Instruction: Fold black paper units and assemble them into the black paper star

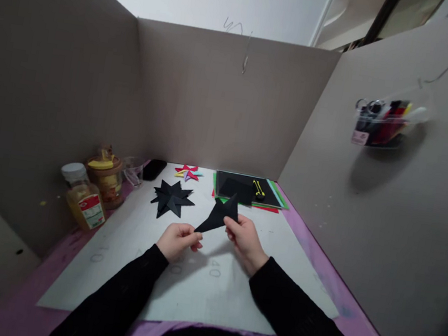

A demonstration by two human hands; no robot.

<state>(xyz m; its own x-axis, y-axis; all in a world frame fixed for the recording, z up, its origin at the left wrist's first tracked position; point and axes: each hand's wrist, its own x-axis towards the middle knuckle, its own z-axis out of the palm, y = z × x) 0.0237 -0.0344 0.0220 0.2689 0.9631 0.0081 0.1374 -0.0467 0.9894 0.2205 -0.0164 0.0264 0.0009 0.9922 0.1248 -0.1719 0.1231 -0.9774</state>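
Note:
Between my two hands, just above the white sheet (114, 281), is a folded black paper piece (217, 216) with pointed corners. My left hand (179, 240) pinches its lower left tip between thumb and fingers. On its right side, my right hand (245, 238) grips the paper with the thumb on top. Beyond my left hand lies a black folded paper star (172, 198) with several points. Behind that star sits a smaller multicoloured paper star (188, 173).
A stack of coloured paper (228, 179) lies at the back right, with a yellow-and-black cutter (259, 190) on it. At left stand a white-lidded bottle (86, 201), a brown cup (107, 178), a clear cup (133, 170) and a phone (154, 170). A clear holder (390, 123) hangs on the right panel.

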